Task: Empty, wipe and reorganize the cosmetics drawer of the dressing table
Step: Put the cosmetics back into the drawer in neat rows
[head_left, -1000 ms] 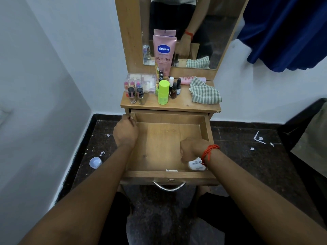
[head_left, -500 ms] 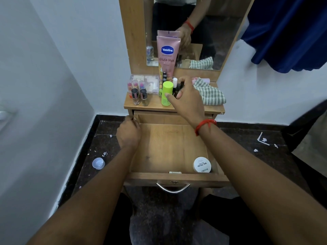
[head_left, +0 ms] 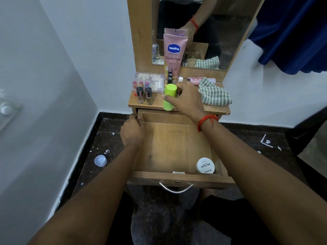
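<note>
While the left hand [head_left: 131, 130] clamps the drawer [head_left: 172, 149] wall, the right hand [head_left: 187, 101] grip closes round the green bottle [head_left: 169, 97] — upright.

Both forearms bare, no sleeves. Red thread band [head_left: 207, 121] wound several times around the right wrist, at 1 o'clock from frame centre. Dark trousers [head_left: 238, 218] below.

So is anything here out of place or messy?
Yes: a small plastic cap lies on the dark floor left of the drawer, and white scraps litter the floor on both sides.
</note>
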